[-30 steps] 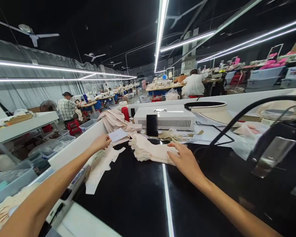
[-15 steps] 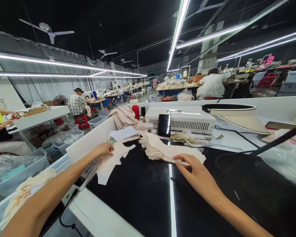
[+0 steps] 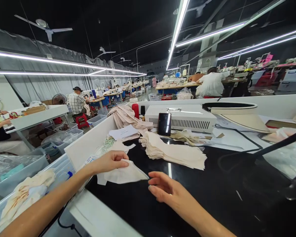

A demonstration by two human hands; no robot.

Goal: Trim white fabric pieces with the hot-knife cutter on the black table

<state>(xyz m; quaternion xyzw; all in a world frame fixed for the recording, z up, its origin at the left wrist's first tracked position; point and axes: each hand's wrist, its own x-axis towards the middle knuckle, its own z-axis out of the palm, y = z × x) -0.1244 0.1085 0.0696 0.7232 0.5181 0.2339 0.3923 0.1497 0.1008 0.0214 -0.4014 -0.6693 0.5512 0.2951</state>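
Observation:
My left hand [image 3: 110,161] pinches a cream fabric piece [image 3: 124,174] that lies on the glossy black table [image 3: 192,200], pulled toward the table's near edge. My right hand [image 3: 165,188] hovers just right of that piece, fingers loosely spread and holding nothing, its fingertips near the piece's right corner. A stack of cream fabric pieces [image 3: 174,151] lies farther back on the table. Beyond my left hand lie a few loose fabric pieces and a white paper slip [image 3: 123,132].
A white metal box [image 3: 181,117] with a black phone [image 3: 164,124] leaning on it stands at the back. A red thread cone [image 3: 135,111] and heaped cloth [image 3: 123,117] sit back left. A black cable [image 3: 281,142] crosses right. Bins with cloth [image 3: 24,194] are on the left. Other workers sit at distant tables.
My left hand has drawn one cream piece toward me. My right hand has left the fabric stack and come back beside that piece.

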